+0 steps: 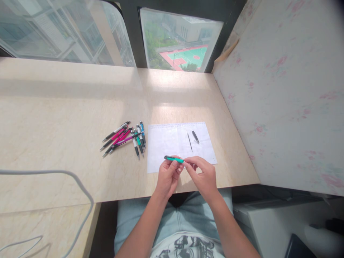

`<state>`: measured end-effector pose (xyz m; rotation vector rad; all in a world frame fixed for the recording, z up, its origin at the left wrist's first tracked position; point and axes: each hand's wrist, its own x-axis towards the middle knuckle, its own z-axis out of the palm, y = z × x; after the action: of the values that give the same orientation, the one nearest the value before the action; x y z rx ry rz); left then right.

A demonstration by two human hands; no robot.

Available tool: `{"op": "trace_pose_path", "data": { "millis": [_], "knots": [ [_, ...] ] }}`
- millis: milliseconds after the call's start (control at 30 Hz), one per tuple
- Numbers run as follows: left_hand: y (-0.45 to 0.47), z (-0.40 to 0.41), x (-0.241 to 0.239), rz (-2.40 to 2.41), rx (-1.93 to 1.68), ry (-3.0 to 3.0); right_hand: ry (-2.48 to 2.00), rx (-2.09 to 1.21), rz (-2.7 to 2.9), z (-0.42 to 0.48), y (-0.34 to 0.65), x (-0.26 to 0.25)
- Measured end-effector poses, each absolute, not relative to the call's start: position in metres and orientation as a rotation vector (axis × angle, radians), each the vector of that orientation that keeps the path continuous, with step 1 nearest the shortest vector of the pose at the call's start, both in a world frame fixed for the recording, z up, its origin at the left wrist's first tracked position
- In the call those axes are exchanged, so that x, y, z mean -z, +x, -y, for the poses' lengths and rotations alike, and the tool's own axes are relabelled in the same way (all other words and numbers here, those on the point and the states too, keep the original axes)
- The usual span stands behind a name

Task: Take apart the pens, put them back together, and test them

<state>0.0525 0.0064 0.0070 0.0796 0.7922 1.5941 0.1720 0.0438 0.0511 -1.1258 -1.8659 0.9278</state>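
Observation:
Between the fingers of my left hand (pixel 168 178) is the green barrel of a pen (pixel 174 159), its black clip end pointing left. My right hand (pixel 202 175) has thumb and fingertips pinched together at the barrel's right end; whatever small piece they hold there is too small to make out. Both hands are over the lower edge of a white sheet of paper (pixel 163 143). On the sheet, beyond my right hand, lie a thin ink refill (pixel 190 141) and a black pen grip section (pixel 195 137), with a tiny part beside it that I cannot identify.
Left of the paper lies a loose pile of click pens (pixel 120 139) in white, pink, purple, green and blue. A grey cable (pixel 80 186) loops across the left of the table (pixel 67 118). A flower-patterned wall (pixel 285 89) bounds the right side, with windows behind.

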Motion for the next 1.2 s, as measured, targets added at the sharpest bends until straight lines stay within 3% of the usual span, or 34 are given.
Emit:
{"op": "trace_pose_path", "data": {
  "millis": [233, 467, 600, 1200],
  "knots": [
    [0.052, -0.006, -0.007, -0.78, -1.589, 0.07, -1.143, -0.903, 1.901, -0.045, 0.174, -0.049],
    [0.053, -0.007, -0.006, -0.823, -1.597, 0.046, -1.554, -0.412, 2.058, -0.071, 0.188, -0.024],
    [0.053, -0.007, -0.006, -0.83, -1.594, 0.045, -1.703, -0.29, 2.095, -0.081, 0.186, -0.012],
    [0.054, -0.008, -0.008, -0.845, -1.585, 0.042, -1.745, -0.283, 2.174, -0.087, 0.175, -0.003]
  ]
}}
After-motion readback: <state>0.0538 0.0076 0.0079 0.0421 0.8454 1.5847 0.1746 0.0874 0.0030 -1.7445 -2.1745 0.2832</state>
